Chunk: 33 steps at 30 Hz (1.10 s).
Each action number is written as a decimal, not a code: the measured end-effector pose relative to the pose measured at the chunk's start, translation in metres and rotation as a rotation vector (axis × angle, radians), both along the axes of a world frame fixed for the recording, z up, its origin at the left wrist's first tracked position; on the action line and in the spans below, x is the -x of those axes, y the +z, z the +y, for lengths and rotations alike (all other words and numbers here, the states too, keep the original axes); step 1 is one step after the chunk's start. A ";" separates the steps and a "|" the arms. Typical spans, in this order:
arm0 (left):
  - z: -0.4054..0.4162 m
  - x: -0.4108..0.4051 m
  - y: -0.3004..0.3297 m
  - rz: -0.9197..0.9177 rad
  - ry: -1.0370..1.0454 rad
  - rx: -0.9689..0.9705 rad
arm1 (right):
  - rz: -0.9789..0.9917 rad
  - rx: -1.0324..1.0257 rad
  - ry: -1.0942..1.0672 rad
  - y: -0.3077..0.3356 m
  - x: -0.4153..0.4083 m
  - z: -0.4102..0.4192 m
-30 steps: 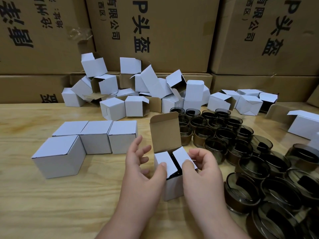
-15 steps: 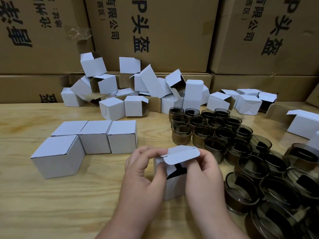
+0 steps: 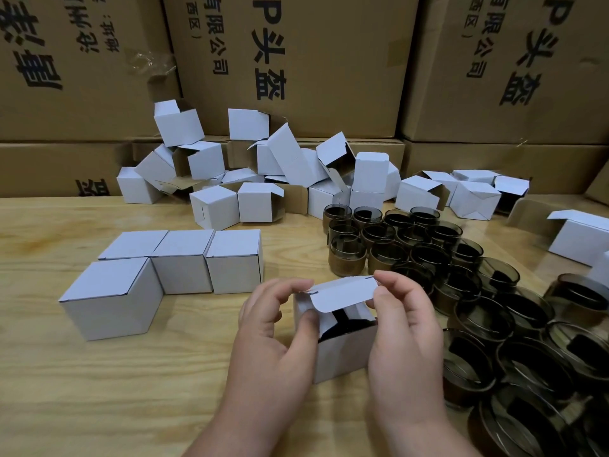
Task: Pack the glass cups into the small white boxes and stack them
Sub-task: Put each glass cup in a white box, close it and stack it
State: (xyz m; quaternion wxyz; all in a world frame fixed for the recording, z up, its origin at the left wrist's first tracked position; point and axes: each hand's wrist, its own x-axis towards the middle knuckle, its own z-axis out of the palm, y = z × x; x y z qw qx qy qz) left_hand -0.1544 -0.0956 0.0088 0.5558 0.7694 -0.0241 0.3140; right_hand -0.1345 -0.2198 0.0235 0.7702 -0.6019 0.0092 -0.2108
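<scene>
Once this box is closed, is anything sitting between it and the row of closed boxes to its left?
Nothing visible. Bare wooden table lies between the box, held by the left hand and right hand, and the closed boxes.

White small boxes [image 3: 179,258], smoky brown-grey glass cups [image 3: 474,285], pale wood-grain table [image 3: 99,390].
</scene>
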 end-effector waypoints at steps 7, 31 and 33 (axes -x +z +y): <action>0.001 0.006 0.001 -0.082 -0.120 0.047 | -0.046 0.036 -0.026 -0.001 -0.002 0.000; 0.005 -0.001 0.000 -0.101 -0.097 0.064 | -0.078 0.194 -0.038 -0.005 -0.001 0.002; 0.005 -0.002 -0.001 -0.099 -0.091 0.053 | -0.069 0.197 -0.040 -0.007 -0.002 0.002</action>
